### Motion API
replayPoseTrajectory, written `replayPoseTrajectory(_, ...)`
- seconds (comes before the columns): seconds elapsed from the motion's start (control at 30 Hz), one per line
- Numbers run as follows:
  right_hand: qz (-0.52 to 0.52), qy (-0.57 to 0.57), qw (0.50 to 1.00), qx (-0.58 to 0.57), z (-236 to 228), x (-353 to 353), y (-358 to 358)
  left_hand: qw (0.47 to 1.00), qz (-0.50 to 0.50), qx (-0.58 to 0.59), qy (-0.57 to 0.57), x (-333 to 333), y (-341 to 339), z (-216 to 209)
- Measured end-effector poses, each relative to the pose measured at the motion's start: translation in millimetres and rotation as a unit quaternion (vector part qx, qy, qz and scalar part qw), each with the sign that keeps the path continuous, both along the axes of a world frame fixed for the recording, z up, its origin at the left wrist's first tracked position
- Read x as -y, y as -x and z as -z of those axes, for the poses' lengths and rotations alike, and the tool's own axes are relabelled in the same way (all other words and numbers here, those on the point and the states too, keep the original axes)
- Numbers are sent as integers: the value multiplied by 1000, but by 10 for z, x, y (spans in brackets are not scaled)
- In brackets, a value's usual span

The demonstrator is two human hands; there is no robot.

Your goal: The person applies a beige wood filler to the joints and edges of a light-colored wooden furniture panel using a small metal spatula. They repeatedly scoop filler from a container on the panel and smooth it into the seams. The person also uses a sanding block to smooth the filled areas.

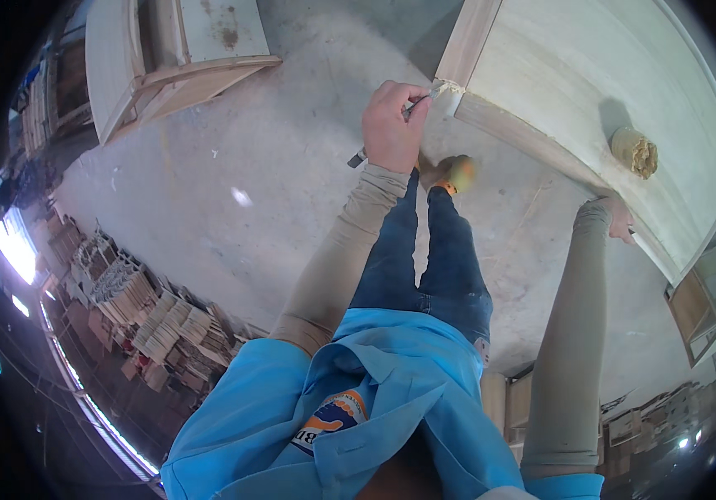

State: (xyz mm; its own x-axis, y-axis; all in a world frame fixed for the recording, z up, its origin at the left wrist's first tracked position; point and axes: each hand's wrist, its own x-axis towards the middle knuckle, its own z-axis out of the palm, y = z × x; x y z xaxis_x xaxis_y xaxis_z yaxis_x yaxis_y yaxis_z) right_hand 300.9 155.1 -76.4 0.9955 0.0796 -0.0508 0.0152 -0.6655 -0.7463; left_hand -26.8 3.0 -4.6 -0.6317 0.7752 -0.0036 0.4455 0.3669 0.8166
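Note:
My left hand is closed on a putty knife, its tip beside the corner of a pale wooden cabinet. A lump of beige putty sits at that corner, next to the blade. My fingers cover most of the knife; a dark end juts out below the wrist. At the cabinet's near edge, further right, my right hand is curled round the edge, with some fingers hidden. On the cabinet's broad panel stands a small tub with putty crusted at its mouth.
Another wooden cabinet piece stands at the upper left on the grey concrete floor. Stacks of wooden parts line the left side. A further cabinet is at the right. My feet stand close below the work.

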Motion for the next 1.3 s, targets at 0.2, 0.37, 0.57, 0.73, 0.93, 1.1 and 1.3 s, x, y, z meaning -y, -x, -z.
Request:
replayPoseTrajectory(0.2, -29, -5, 1000, -5, -90, 11, 69, 1000, -18, -2, 12, -18, -93, -16)
replayPoseTrajectory(0.37, -44, -5, 999, -8, -69, -7, 29, 1000, -23, 4, 2, -3, -109, 2)
replayPoseTrajectory(0.57, -51, -5, 999, -13, -39, -13, 1, 999, -43, 6, -3, 10, -97, 32)
replayPoseTrajectory(0.73, -50, -2, 999, -14, 2, -5, -17, 1000, -27, 8, 3, 6, -132, 16)
replayPoseTrajectory(0.93, -45, 5, 999, -19, -139, 1, 113, 1000, 2, 8, 6, 21, -62, 20)
replayPoseTrajectory(1.1, -32, 6, 999, -17, 63, 3, -101, 998, 53, 16, 11, -5, 59, 32)
replayPoseTrajectory(1.3, -21, 12, 1000, -15, -266, 3, 236, 995, 95, 2, 26, -93, 198, 28)
